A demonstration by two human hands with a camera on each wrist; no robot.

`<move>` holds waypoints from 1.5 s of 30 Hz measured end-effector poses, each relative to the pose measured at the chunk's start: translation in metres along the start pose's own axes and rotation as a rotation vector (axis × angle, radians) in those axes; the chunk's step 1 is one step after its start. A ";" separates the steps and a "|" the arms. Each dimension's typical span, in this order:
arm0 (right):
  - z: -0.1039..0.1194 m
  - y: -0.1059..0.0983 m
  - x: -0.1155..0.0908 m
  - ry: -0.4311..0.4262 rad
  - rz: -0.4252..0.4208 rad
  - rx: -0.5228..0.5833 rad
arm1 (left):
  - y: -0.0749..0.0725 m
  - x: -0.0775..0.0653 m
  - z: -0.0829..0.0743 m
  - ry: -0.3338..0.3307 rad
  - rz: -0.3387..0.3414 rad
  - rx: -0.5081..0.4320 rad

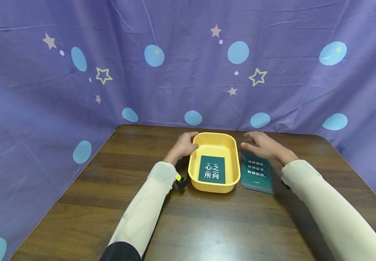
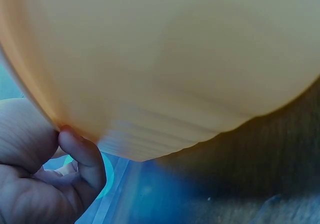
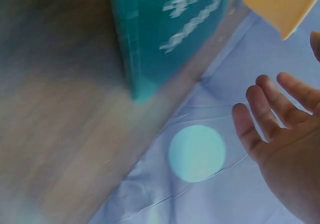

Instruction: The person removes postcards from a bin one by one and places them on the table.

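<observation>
A yellow plastic basin [image 1: 214, 187] stands on the table, and inside it lies a dark green booklet [image 1: 212, 159] with white characters. My left hand [image 1: 184, 145] grips the basin's left rim near the far corner. In the left wrist view the basin's wall [image 2: 165, 74] fills the upper part, with a finger of the left hand [image 2: 45, 174] curled at its edge. My right hand [image 1: 262, 146] hovers at the far end of a green booklet pile [image 1: 256, 172], fingers spread and holding nothing. The right wrist view shows those fingers apart from the pile [image 3: 175, 29].
The brown wooden table [image 1: 214, 232] runs back to a purple curtain [image 1: 181, 79] with stars and blue dots, which hangs along its far edge and left side. The booklet pile lies close against the basin's right side, slightly fanned.
</observation>
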State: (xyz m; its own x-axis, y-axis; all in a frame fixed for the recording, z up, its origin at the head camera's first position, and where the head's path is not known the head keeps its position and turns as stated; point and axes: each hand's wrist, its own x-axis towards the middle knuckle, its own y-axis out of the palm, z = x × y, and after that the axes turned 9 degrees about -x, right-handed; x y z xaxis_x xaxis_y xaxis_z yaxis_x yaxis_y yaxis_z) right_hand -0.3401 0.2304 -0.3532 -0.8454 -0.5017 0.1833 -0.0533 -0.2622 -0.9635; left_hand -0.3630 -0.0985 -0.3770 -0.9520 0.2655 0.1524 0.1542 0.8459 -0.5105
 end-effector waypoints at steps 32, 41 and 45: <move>0.077 0.021 0.055 -0.110 0.070 -0.076 | -0.001 -0.001 -0.001 0.016 -0.001 0.005; 0.086 0.032 0.061 -0.124 0.269 -0.070 | -0.001 -0.002 -0.002 0.010 0.009 0.013; 0.093 0.033 0.061 -0.102 0.354 -0.111 | -0.002 -0.002 -0.001 0.017 0.001 0.012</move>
State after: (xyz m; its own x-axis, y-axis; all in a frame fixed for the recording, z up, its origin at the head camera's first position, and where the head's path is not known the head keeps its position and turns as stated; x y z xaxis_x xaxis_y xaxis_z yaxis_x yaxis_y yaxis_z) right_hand -0.3442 0.1143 -0.3551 -0.7647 -0.6264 -0.1513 0.1701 0.0302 -0.9850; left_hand -0.3606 -0.1002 -0.3754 -0.9472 0.2744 0.1661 0.1520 0.8400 -0.5208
